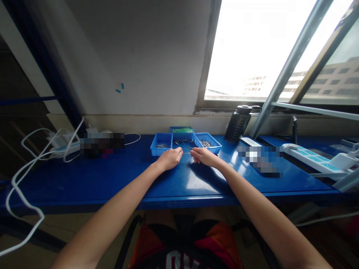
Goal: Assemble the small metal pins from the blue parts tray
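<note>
Two hands pinching: my left hand (171,157) and right hand (204,155) share one slim metal piece (186,152), near side of the blue trays (158,151); slack pinching could drop it.

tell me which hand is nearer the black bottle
Right. The right hand is to the left of the black bottle; the left hand is farther left, beyond the right hand.
</note>
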A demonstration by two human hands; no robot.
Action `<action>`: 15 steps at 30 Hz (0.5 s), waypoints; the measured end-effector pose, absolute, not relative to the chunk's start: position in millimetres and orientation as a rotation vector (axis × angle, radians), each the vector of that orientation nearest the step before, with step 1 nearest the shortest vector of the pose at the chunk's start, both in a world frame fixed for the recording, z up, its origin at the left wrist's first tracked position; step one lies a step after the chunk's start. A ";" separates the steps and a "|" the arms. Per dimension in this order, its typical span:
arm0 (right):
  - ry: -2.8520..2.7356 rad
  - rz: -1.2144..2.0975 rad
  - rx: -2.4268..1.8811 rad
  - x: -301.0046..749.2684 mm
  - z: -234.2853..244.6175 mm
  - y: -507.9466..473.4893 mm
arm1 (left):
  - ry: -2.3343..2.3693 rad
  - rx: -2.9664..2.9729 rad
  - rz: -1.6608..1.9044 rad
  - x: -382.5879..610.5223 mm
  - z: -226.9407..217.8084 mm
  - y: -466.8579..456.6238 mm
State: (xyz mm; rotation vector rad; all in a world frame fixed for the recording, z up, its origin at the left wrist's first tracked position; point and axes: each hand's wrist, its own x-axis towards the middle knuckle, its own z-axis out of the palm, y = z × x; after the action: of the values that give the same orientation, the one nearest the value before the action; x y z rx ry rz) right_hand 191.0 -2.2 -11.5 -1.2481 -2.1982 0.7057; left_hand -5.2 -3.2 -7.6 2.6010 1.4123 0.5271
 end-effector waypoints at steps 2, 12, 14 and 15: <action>-2.198 0.717 -1.242 190.7 -11.2 -2.5 | 1.436 2.607 0.509 -5.1 -8.1 -2.8; -1.907 -0.021 -1.396 199.3 4.4 -6.9 | 1.435 2.654 0.463 -7.2 -6.5 -5.2; -1.770 -0.154 -1.544 208.7 5.4 -3.5 | 1.415 2.667 0.446 -7.8 -6.7 -5.1; -1.728 -0.186 -1.623 213.2 5.5 -1.9 | 1.406 2.673 0.444 -8.1 -6.9 -4.9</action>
State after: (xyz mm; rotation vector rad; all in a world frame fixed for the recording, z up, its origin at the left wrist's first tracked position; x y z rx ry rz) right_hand 213.2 -1.9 5.5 -1.6232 -1.7279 -0.1857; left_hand -8.1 -4.9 -6.9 2.6734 1.4063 0.4439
